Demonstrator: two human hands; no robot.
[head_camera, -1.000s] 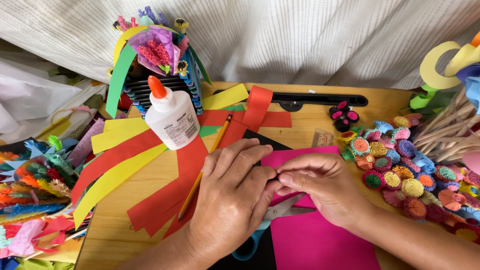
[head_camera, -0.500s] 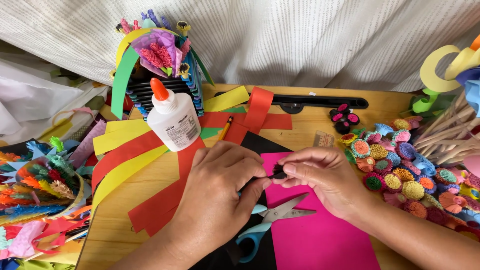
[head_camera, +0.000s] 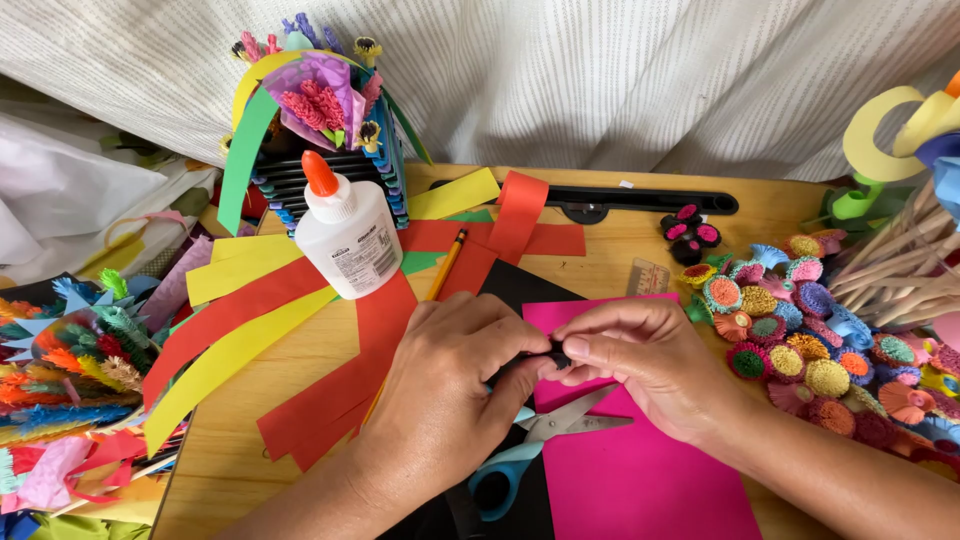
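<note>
Both hands are meeting over the middle of the desk (head_camera: 650, 250). The left hand (head_camera: 455, 375) and the right hand (head_camera: 650, 365) are pinching one small dark paper piece (head_camera: 556, 353) between thumb and fingertips; the fingers of both hands are closing narrow on it, with no gap showing. The piece is sitting just above the pink sheet (head_camera: 640, 470), which is lying on a black sheet (head_camera: 515, 285). Most of the piece is hidden by the fingers, so its exact shape cannot be told.

Judged step: the piece is being rolled or pressed tight between the two hands, much like the rolled paper flowers (head_camera: 800, 350) that are piling up to the right.

Blue-handled scissors (head_camera: 530, 445) are lying under the left hand, blades pointing right. A white glue bottle (head_camera: 348, 235) with an orange cap is standing upright beyond the red strips (head_camera: 330, 390) and yellow strips (head_camera: 230, 360). A pencil (head_camera: 447, 262) is resting near the bottle.

Judged need for the next move: steady, even pressure from both thumbs, so the small roll is not springing loose.
</note>
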